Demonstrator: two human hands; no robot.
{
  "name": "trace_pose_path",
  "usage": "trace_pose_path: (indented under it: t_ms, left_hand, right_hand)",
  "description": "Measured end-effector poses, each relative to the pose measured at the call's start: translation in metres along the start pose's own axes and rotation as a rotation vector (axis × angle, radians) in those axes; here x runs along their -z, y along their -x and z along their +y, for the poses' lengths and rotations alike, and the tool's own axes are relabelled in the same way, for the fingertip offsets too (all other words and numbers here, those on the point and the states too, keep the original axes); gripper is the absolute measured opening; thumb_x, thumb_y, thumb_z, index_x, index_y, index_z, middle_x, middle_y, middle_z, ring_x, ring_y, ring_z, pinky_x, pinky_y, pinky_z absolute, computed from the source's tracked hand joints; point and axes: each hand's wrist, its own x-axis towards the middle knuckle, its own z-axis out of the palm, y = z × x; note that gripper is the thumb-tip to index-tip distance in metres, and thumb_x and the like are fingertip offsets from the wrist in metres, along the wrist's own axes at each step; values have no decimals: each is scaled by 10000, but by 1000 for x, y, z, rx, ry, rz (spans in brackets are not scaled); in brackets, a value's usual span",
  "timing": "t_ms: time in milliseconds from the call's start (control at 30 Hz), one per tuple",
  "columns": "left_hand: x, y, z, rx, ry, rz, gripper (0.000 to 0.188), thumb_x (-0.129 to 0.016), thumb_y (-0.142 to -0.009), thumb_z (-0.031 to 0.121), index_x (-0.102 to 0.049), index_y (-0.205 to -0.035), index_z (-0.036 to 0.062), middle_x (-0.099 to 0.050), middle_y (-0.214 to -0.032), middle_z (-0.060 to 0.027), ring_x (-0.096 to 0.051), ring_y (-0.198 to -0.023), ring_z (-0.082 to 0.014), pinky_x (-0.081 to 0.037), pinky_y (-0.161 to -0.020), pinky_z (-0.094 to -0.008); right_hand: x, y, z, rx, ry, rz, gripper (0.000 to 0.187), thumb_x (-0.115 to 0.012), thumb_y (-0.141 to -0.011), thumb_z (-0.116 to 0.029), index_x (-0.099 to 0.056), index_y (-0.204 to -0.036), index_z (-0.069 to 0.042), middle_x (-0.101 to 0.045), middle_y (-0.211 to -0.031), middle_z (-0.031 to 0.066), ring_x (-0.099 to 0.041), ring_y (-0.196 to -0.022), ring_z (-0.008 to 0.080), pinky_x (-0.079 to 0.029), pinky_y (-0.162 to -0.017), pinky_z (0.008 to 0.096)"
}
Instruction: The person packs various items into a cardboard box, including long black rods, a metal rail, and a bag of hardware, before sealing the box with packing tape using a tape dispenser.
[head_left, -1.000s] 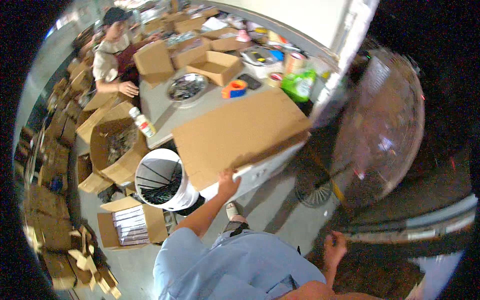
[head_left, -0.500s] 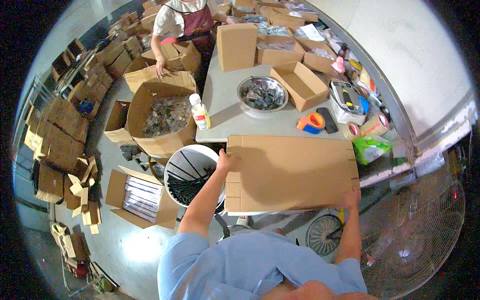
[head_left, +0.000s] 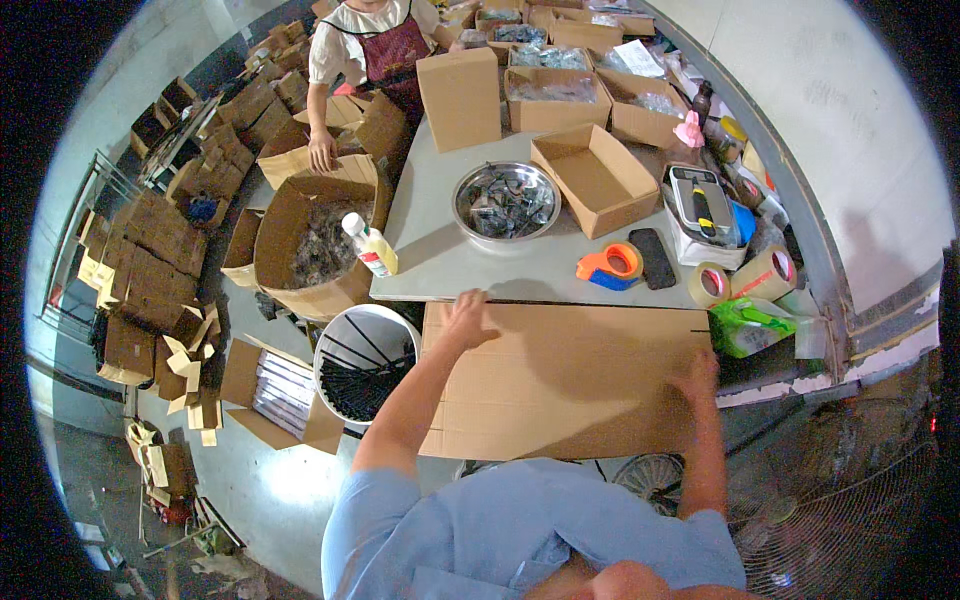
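While both hands are at the flat cardboard piece point(head_left: 570, 400), we record that piece on the wearer's side of the metal bowl point(head_left: 510, 242), our reference point, its far edge close along the near edge of the table point(head_left: 425, 240). We find the left hand point(head_left: 467, 322) on the wearer's side of the bowl, laid over the cardboard's far left part with fingers spread and thumb apart. The right hand point(head_left: 700, 380), nearer and to the right of the bowl, meets the cardboard's right edge, thumb held off from the fingers; we cannot tell whether it grips. The bowl contains small dark pieces. Right of the bowl we note, just beside it, a shallow cardboard box point(head_left: 620, 210), then an orange-and-blue tape dispenser point(head_left: 600, 264) and a dark phone point(head_left: 653, 257). Left of the bowl is a white-capped bottle point(head_left: 372, 248); nearer and farther left, a white bucket point(head_left: 395, 328) holds thin black rods. Beyond the bowl to the left, we observe a co-worker in a maroon apron point(head_left: 390, 55).
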Motion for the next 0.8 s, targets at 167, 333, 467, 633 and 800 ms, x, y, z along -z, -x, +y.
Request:
trace_pose_path:
  t_ms: [167,333,467,633,800]
  left_hand:
    - [-31,-56,67,-14,-205,-449,1000,-791,-552,519,-337,-1358,141,-336,-1403,-87,-271,-1315,-296,-189,-1035,-602]
    - [-30,-48,49,-115,-276,-461,1074,-843,-421,486,-377,-1315,118,-428,-1310,-110,-325,-1282,-307,-226,-1035,-573]
    - [-30,-38,54,-106,-355,-384,1010,-859,-361,430,-436,-1212,86,-454,-1221,-142,-396,-1193,-324,-326,-978,-493]
    - [-16,-25,74,-226,-355,-174,901,-862,-392,367,-453,-1144,87,-474,-1117,-121,-441,-1109,-313,-372,-941,-435]
    - [34,21,92,-109,-336,22,817,-847,-472,322,-452,-1148,90,-473,-1090,-110,-449,-1091,-276,-357,-956,-399]
  right_hand:
    - [-30,-89,-42,344,-217,-132,843,-840,-515,-294,-453,-1217,-32,-448,-1257,185,-422,-1165,397,-382,-972,433]
    - [-27,-110,-83,439,-11,-366,920,-870,-421,-371,-471,-1181,-40,-446,-1245,184,-399,-1185,384,-372,-980,439]
    - [-57,-121,-78,497,173,-387,951,-879,-383,-364,-439,-1142,3,-433,-1235,209,-398,-1188,383,-384,-964,437]
    - [-98,-131,-39,478,128,-260,936,-885,-395,-305,-404,-1125,31,-437,-1210,223,-402,-1181,374,-389,-953,428]
    - [40,-89,-115,483,105,-288,914,-881,-399,-273,-437,-1156,-21,-452,-1162,183,-419,-1128,352,-372,-959,429]
